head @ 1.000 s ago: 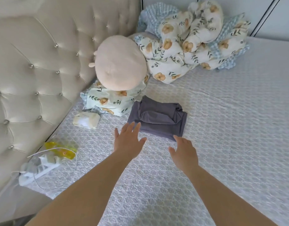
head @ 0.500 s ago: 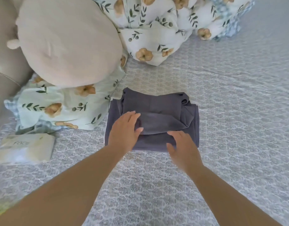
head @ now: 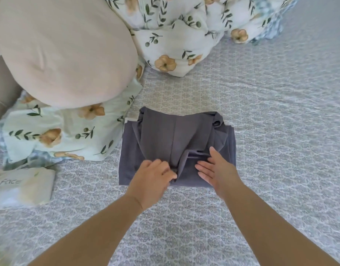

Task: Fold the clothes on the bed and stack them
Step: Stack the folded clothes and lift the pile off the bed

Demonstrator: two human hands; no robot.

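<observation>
On the patterned grey bed (head: 261, 116), the left hand (head: 152, 178) is pinching the soft, light, folded dark-grey garment's (head: 176, 139) near fold, probably the best hold, while the right hand (head: 216, 169) is lying flat, fingers released, on it.

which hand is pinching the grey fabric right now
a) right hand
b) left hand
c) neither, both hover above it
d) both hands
b: the left hand has its fingers curled round a fold near the front edge of the grey garment, while the right hand lies on the cloth with straight fingers.
</observation>
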